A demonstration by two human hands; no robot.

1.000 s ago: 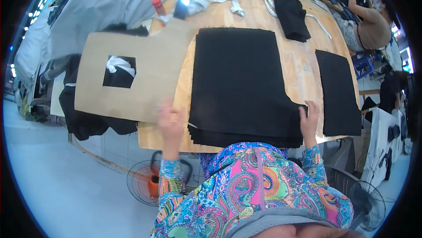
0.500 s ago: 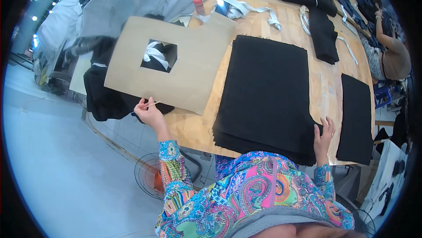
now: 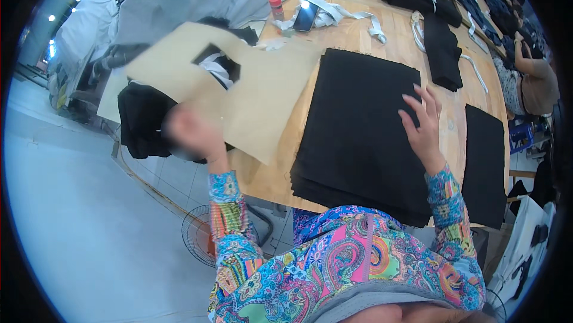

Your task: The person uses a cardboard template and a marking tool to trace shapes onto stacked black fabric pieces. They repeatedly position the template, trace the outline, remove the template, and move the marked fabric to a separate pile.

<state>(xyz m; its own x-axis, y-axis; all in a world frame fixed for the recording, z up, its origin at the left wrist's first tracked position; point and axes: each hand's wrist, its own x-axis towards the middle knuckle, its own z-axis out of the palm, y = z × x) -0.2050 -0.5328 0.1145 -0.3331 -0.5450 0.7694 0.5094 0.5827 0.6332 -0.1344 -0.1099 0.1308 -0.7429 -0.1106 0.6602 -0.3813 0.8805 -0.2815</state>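
Cardboard sheet [image 3: 271,93], left of the stack of black cloth [image 3: 358,126], is bending near the left hand [image 3: 196,132], which is blurring too much to tell its grip. The right hand [image 3: 422,126] is spreading its fingers above the stack's right side, contact being unclear. Judging by the bend, handling of the sheet is only partly done: cloth is already lying piled on the counter [image 3: 256,183], while the sheet is not lying flat. Farther off, a phone [image 3: 305,19] is resting.

The right hand [image 3: 422,125], fingers spread, is over the right edge of the black stack [image 3: 361,132]. Left of the stack, the blurred left hand [image 3: 200,135] is at the card [image 3: 262,105].
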